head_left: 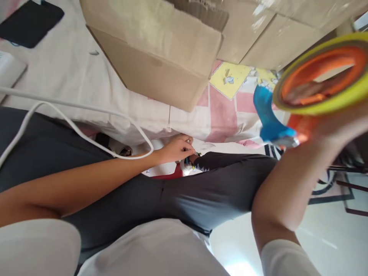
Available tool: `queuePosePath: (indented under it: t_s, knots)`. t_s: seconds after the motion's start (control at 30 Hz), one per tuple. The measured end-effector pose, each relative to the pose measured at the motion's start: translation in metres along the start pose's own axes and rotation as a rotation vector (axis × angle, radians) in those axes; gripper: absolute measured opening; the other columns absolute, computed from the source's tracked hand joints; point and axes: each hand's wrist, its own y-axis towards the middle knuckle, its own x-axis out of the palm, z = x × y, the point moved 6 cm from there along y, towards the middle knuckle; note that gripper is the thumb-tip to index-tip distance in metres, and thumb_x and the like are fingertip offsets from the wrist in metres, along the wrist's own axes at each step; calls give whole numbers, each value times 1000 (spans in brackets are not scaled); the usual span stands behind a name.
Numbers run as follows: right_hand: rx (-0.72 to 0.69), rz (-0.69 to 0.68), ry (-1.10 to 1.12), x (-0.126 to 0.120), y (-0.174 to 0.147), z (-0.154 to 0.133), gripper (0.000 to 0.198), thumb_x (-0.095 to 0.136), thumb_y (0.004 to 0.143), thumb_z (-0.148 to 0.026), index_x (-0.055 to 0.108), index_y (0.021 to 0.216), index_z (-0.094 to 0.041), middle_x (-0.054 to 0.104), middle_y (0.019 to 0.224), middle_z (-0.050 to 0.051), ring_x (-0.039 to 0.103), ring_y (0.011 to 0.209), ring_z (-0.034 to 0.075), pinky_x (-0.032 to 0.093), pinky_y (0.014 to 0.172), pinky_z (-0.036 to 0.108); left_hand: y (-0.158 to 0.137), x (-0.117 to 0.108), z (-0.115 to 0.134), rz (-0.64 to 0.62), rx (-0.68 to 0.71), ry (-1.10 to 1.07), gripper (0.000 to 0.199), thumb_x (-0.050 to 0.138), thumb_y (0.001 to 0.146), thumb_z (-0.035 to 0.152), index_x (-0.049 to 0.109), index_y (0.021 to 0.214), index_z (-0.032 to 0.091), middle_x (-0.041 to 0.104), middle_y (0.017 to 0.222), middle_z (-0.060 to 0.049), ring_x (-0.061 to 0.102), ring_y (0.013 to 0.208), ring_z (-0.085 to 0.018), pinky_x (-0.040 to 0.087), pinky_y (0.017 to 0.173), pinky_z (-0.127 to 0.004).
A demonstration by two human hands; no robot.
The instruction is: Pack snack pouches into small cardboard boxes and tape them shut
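My right hand point(330, 122), smeared by motion, grips a tape dispenser point(276, 132) raised at the right. The dispenser has a blue front end and orange parts, and it carries a wide yellow-edged roll of tape point(319, 109). Fingers show through the roll's orange hub. Low in the middle, between my legs and the bed's edge, is my left hand point(178, 147). Its fingers are bent and pinched together; whether anything small is in them I cannot make out. Beyond the hands, a cardboard box point(161, 73) rests on the bed.
More cardboard point(255, 38) stands at the back right. A white cable point(86, 105) loops over my left thigh. On the patterned bedsheet point(77, 84) lie a black flat object point(31, 23) and a white device point(10, 71). A dark metal frame point(350, 191) stands at the right.
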Motion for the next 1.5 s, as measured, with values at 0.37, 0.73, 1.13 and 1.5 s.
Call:
queuePosePath:
  t_s: [0.37, 0.73, 1.13, 1.5]
  knots:
    - [320, 530, -115, 13, 23, 128, 25, 44, 104, -32, 44, 81, -26, 49, 73, -1, 51, 68, 13, 48, 67, 29, 0, 3, 33, -219, -376, -717, 35, 71, 87, 40, 77, 106, 10, 68, 61, -4, 57, 54, -13, 41, 53, -24]
    - [-165, -572, -436, 119, -67, -6, 40, 71, 83, -18, 68, 122, -29, 69, 105, 5, 64, 84, 19, 50, 71, 34, 4, -58, 78, -29, -364, -854, 26, 72, 88, 37, 76, 81, 12, 57, 49, 1, 47, 47, -8, 37, 51, -22]
    - [-334, -416, -239, 168, -54, -33, 20, 68, 96, -45, 76, 96, -28, 73, 89, 3, 62, 71, 18, 49, 66, 34, 3, -103, 90, 66, -319, -687, 31, 70, 90, 35, 67, 67, 15, 55, 47, 2, 41, 42, -7, 29, 45, -22]
    - [-442, -10, -182, 129, -26, -112, 30, 68, 90, -63, 77, 97, -36, 71, 88, 8, 71, 86, 32, 57, 68, 49, 0, -136, 68, -70, -306, -156, 35, 66, 83, 28, 63, 50, 18, 53, 41, -1, 49, 41, -14, 34, 51, -28]
